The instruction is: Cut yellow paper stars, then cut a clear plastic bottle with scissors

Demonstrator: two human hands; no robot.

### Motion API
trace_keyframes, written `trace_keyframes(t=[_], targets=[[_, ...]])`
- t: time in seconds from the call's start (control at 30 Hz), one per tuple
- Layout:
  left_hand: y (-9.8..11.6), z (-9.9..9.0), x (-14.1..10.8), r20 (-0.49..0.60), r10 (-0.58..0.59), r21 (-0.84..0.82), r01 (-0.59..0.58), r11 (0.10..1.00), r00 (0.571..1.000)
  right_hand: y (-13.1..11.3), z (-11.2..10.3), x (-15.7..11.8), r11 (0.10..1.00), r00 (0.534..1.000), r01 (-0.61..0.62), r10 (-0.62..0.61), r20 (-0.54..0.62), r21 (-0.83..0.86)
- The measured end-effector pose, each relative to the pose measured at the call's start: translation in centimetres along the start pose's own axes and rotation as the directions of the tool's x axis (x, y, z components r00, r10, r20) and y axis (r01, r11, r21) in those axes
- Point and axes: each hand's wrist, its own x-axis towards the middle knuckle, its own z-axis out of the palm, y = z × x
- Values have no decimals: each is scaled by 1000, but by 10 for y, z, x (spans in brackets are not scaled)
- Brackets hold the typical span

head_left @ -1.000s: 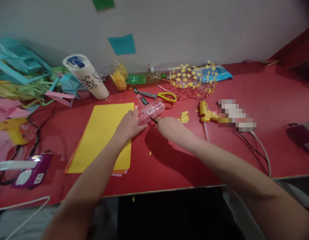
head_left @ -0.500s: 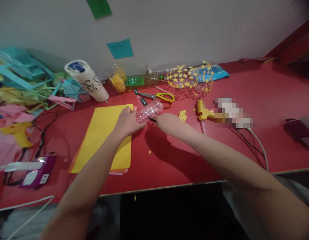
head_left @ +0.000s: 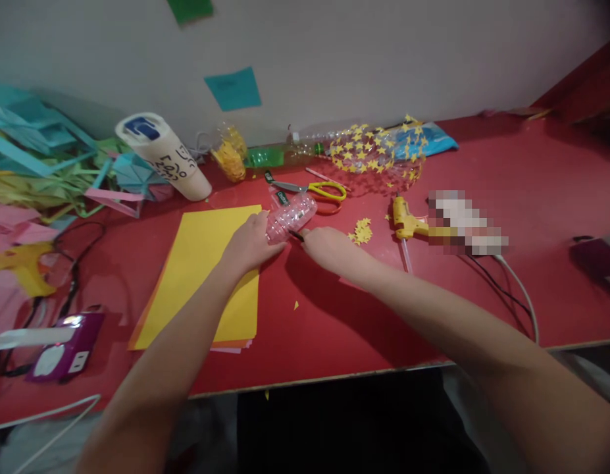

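Note:
A clear plastic bottle (head_left: 292, 216) lies tilted over the red table, looking pinkish against it. My left hand (head_left: 248, 242) is closed around its left end. From my right hand (head_left: 329, 250), closed in a grip, pokes a thin dark tool (head_left: 296, 235), whose tip meets the bottle's near side. Whether it is a pen or a blade I cannot tell. Under my left hand and forearm is a stack of yellow paper (head_left: 201, 263). Just beyond the bottle lie yellow-handled scissors (head_left: 327, 191).
Small yellow paper stars (head_left: 362, 232) lie right of my right hand, near a yellow glue gun (head_left: 406, 220). A star-covered bottle (head_left: 364, 155) and a white tumbler (head_left: 171, 164) line the wall. Another glue gun (head_left: 25, 266) and a purple power box (head_left: 65, 349) are at left.
The dark tool's tip has shifted slightly left along the bottle. Both hands keep their hold, and the view has moved a little.

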Motion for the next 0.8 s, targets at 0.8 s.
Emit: trace_keyframes(t=[0.8], targets=[[8, 10, -2, -19, -55, 64, 56, 996, 998, 3, -3, -14, 999, 1000, -13, 12, 26, 45]])
